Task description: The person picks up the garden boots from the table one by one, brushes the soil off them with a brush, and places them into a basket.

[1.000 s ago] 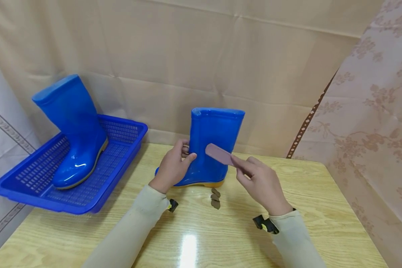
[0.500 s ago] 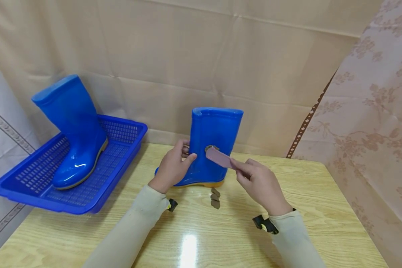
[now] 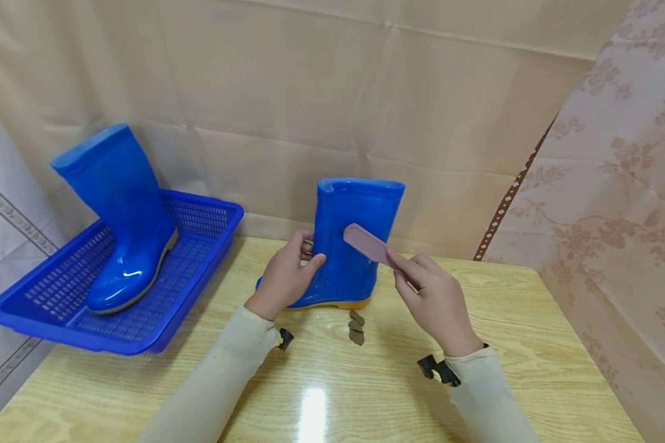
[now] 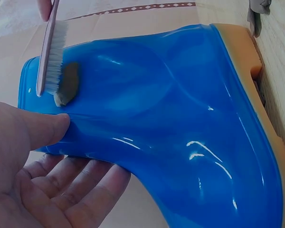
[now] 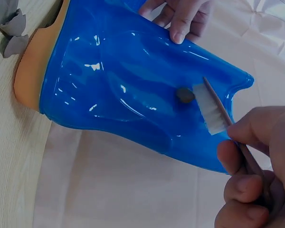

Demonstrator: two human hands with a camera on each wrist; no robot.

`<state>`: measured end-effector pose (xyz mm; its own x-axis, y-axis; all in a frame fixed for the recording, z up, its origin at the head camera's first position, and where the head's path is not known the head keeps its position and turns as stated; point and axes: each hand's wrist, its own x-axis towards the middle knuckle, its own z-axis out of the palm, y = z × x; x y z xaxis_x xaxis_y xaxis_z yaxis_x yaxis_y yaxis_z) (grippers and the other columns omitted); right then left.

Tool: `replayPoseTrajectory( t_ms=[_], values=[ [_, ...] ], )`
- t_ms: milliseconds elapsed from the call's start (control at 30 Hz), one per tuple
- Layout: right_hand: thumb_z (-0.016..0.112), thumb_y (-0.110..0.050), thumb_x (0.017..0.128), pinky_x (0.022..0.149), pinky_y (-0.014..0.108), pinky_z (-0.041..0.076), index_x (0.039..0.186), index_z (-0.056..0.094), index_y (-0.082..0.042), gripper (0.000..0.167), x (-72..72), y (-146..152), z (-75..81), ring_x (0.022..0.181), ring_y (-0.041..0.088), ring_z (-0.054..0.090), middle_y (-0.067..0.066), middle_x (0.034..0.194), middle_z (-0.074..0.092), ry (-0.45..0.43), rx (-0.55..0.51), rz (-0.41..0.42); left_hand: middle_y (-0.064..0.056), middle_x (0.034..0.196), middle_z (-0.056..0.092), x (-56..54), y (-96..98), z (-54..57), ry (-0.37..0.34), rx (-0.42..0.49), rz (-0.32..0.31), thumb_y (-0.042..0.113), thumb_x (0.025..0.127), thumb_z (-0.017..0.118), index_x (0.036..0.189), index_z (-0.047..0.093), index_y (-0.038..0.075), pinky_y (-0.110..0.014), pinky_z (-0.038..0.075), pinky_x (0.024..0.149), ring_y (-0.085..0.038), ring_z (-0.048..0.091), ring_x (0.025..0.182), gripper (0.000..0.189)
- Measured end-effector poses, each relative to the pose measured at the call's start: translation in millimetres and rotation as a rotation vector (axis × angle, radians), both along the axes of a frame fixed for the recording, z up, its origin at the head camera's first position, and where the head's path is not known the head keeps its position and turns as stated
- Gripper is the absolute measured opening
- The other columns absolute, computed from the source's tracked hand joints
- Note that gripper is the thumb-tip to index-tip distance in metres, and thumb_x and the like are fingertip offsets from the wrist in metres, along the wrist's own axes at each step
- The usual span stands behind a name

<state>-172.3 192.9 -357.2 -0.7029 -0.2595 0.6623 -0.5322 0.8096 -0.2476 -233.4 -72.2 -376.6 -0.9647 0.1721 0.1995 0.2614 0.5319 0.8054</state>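
Observation:
A blue rubber boot [image 3: 360, 206] with a yellow-orange sole stands upright on the table. My left hand [image 3: 288, 271] grips its front at the lower shaft, thumb on the near side and fingers round behind. In my right hand [image 3: 435, 298] is a brush [image 3: 367, 243] with a pinkish back, pinched by the handle. White bristles [image 5: 210, 109] face the shaft, right at a brown mud-like patch [image 4: 69, 84]. That patch is hidden behind the brush in the head view. Several brown clods [image 3: 356, 337] lie on the table just before the heel.
At the left, a blue plastic basket [image 3: 199, 271] holds a matching blue boot [image 3: 127, 184], its shaft leaning over the back rim. Behind the wooden table [image 3: 366, 394] hangs a beige cloth [image 3: 266, 92]. A floral cloth [image 3: 626, 203] closes off the right side.
The brush dipped slightly half a second ago, baring the brown patch above it, and has since risen and covered it again. My left hand keeps its place on the boot.

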Motion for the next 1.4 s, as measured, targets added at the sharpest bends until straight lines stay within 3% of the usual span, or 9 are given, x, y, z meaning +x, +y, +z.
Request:
replayPoseTrajectory(
  t_ms=[533,800,900,1167,1400],
  values=[
    [0.073,-0.009,0.093,0.049,0.024,0.034,0.129,0.075,-0.018,0.037,1.0,0.4,0.7,0.061,0.007,0.044,-0.006,0.075,0.057,-0.069,0.010,-0.019,-0.007,0.123,0.065,0.0,0.6,0.8,0.011,-0.003,0.011,0.029,0.106,0.060,0.145,0.047,0.012,-0.048,0.056,0.097,-0.027,0.064,0.115,0.044],
    [0.074,-0.004,0.093,0.049,0.023,0.033,0.131,0.073,-0.015,0.039,-0.7,-0.1,-0.2,0.061,0.007,0.042,-0.002,0.078,0.059,0.019,-0.010,-0.004,-0.008,0.124,0.065,0.5,0.3,0.6,0.007,-0.004,0.012,0.029,0.106,0.061,0.145,0.047,0.012,-0.048,0.056,0.098,-0.027,0.064,0.117,0.045],
    [0.074,-0.004,0.095,0.049,0.023,0.033,0.133,0.072,-0.015,0.040,-0.4,-1.0,-0.4,0.061,0.008,0.042,-0.001,0.080,0.060,0.011,-0.014,-0.002,-0.008,0.125,0.065,0.6,0.5,0.5,0.005,-0.006,0.012,0.029,0.106,0.060,0.145,0.046,0.012,-0.048,0.056,0.098,-0.027,0.064,0.117,0.045],
    [0.071,-0.011,0.098,0.050,0.025,0.035,0.133,0.072,-0.015,0.035,1.9,-3.1,-1.4,0.060,0.009,0.043,-0.002,0.081,0.062,-0.192,0.088,-0.023,-0.007,0.124,0.066,0.2,0.6,-0.1,0.010,-0.006,0.007,0.029,0.106,0.060,0.146,0.046,0.011,-0.047,0.056,0.097,-0.027,0.064,0.116,0.045],
    [0.071,-0.014,0.096,0.049,0.024,0.041,0.113,0.078,-0.011,0.019,0.8,-3.3,-2.3,0.060,0.006,0.051,0.000,0.089,0.073,-0.396,0.145,-0.042,-0.007,0.125,0.066,1.1,0.7,0.5,0.007,-0.006,0.015,0.030,0.107,0.060,0.147,0.046,0.011,-0.048,0.056,0.097,-0.027,0.064,0.117,0.046]
  ],
)
